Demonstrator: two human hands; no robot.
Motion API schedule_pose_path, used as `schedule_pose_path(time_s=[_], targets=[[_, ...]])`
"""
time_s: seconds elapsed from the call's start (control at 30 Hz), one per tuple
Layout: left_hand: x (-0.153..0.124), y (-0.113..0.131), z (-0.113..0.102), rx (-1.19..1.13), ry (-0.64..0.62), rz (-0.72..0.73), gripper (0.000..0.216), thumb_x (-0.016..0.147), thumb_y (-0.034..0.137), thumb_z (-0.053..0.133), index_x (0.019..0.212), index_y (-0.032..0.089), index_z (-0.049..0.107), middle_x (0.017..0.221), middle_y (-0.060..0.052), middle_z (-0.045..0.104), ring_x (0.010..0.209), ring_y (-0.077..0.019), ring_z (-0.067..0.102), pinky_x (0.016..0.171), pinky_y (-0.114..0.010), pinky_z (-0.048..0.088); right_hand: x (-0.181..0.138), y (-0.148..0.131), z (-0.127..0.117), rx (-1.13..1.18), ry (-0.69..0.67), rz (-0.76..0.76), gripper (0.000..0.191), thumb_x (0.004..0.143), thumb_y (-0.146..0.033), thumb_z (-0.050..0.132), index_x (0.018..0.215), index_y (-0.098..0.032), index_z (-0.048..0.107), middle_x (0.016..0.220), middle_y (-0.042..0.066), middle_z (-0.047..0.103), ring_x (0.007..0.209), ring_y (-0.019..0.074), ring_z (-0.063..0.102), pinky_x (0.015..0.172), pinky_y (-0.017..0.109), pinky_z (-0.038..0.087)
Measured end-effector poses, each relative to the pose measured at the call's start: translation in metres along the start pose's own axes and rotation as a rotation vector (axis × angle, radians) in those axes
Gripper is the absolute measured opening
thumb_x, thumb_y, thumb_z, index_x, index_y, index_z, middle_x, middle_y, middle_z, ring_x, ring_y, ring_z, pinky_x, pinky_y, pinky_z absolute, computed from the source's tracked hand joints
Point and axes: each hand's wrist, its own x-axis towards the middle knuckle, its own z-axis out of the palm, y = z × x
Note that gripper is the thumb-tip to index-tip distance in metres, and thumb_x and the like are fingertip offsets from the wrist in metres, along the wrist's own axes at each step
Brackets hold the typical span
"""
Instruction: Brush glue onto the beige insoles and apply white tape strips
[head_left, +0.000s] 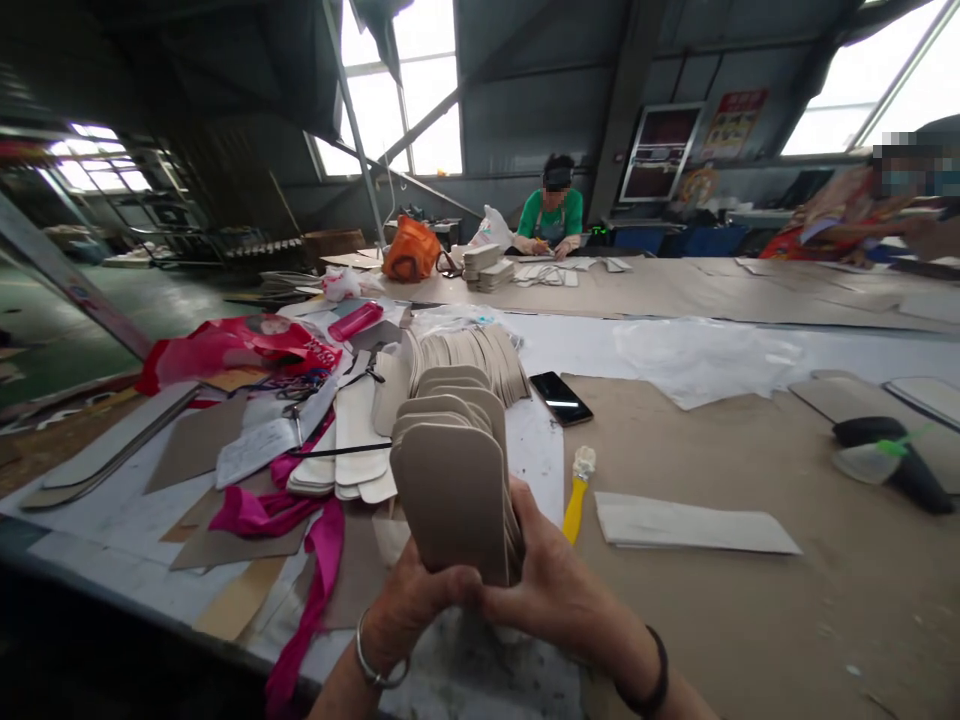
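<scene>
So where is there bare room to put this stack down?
Bare brown board lies right of the right hand, nearer than the white sheets; another patch sits between the phone, the white sheets and the clear plastic. Left of the stack, pink ribbon, cut pieces and a red bag crowd it.

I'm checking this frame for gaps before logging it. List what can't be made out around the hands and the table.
- Head view, stack of beige pieces: the front piece hides the rest, so no count is possible; left hand and right hand cover its lower end.
- Red wall poster: text too small to read.
- Person at the far right: cut off by the picture's right edge.
</scene>
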Motion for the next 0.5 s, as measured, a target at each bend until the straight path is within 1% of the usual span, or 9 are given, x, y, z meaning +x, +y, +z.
schedule_pose_path(time_s=[0.07,0.13,0.2,0.27,0.3,0.33,0.4,0.47,0.5], targets=[[0.0,0.001,0.002,0.048,-0.023,0.008,0.07,0.054,0.055,0.086,0.108,0.014,0.07,0.103,-0.013,0.075,0.1,-0.0351,0.068,0.092,-0.047,0.054,-0.002,0.001,0.0,-0.002,0.004,-0.012,0.07,0.068,-0.024,0.076,0.128,-0.019,0.04,0.114,0.008,0.059,0.099,0.0235,0.06,0.087,0.036,0.05],[0.001,0.001,0.003,0.11,-0.026,0.034,0.073,0.055,0.062,0.082,0.108,0.013,0.069,0.107,-0.015,0.074,0.103,-0.036,0.066,0.093,-0.047,0.053,-0.004,0.004,0.001,0.002,0.035,-0.005,0.063,0.068,-0.026,0.076,0.122,-0.019,0.043,0.109,0.006,0.061,0.096,0.0232,0.06,0.084,0.036,0.05],[0.003,-0.002,0.002,0.189,0.01,0.083,0.072,0.069,0.072,0.065,0.111,0.014,0.067,0.114,-0.016,0.071,0.112,-0.0343,0.062,0.101,-0.046,0.049,-0.005,0.009,0.001,0.025,0.092,0.022,0.056,0.068,-0.028,0.077,0.114,-0.019,0.047,0.104,0.006,0.062,0.093,0.0236,0.061,0.082,0.036,0.051],[0.004,-0.01,0.0,0.291,0.058,0.134,0.071,0.082,0.073,0.043,0.114,0.014,0.065,0.119,-0.015,0.069,0.119,-0.0306,0.058,0.108,-0.043,0.042,-0.005,0.015,0.0,0.066,0.159,0.048,0.053,0.067,-0.03,0.077,0.11,-0.019,0.049,0.102,0.006,0.063,0.093,0.0243,0.061,0.081,0.036,0.051],[0.005,-0.015,0.0,0.349,0.079,0.152,0.07,0.086,0.071,0.034,0.114,0.015,0.065,0.119,-0.015,0.069,0.118,-0.0289,0.058,0.108,-0.042,0.042,-0.005,0.017,-0.001,0.09,0.194,0.054,0.053,0.067,-0.03,0.078,0.11,-0.019,0.049,0.102,0.005,0.063,0.094,0.0246,0.061,0.082,0.037,0.051],[0.005,-0.021,-0.001,0.412,0.096,0.162,0.069,0.089,0.069,0.029,0.111,0.015,0.066,0.114,-0.015,0.07,0.113,-0.0279,0.061,0.104,-0.041,0.045,-0.004,0.019,-0.003,0.116,0.226,0.061,0.054,0.066,-0.031,0.078,0.111,-0.019,0.05,0.103,0.005,0.064,0.094,0.0248,0.061,0.082,0.037,0.051],[0.005,-0.033,-0.003,0.552,0.138,0.174,0.065,0.09,0.066,0.027,0.097,0.016,0.069,0.096,-0.014,0.074,0.093,-0.0268,0.067,0.087,-0.039,0.054,-0.003,0.022,-0.008,0.176,0.274,0.092,0.057,0.063,-0.033,0.081,0.111,-0.02,0.052,0.102,0.005,0.066,0.095,0.0253,0.062,0.083,0.037,0.052],[0.005,-0.043,-0.007,0.702,0.203,0.199,0.06,0.091,0.062,0.029,0.077,0.019,0.068,0.074,-0.012,0.071,0.071,-0.0249,0.066,0.068,-0.037,0.055,-0.001,0.022,-0.016,0.266,0.315,0.134,0.059,0.061,-0.036,0.083,0.11,-0.02,0.053,0.101,0.005,0.068,0.094,0.0258,0.063,0.082,0.037,0.052],[0.006,-0.046,-0.01,0.776,0.242,0.221,0.055,0.089,0.06,0.035,0.067,0.02,0.065,0.065,-0.01,0.067,0.064,-0.0241,0.063,0.063,-0.036,0.053,-0.001,0.021,-0.021,0.326,0.335,0.147,0.06,0.061,-0.038,0.084,0.11,-0.02,0.054,0.1,0.006,0.069,0.094,0.0261,0.064,0.081,0.037,0.053]])
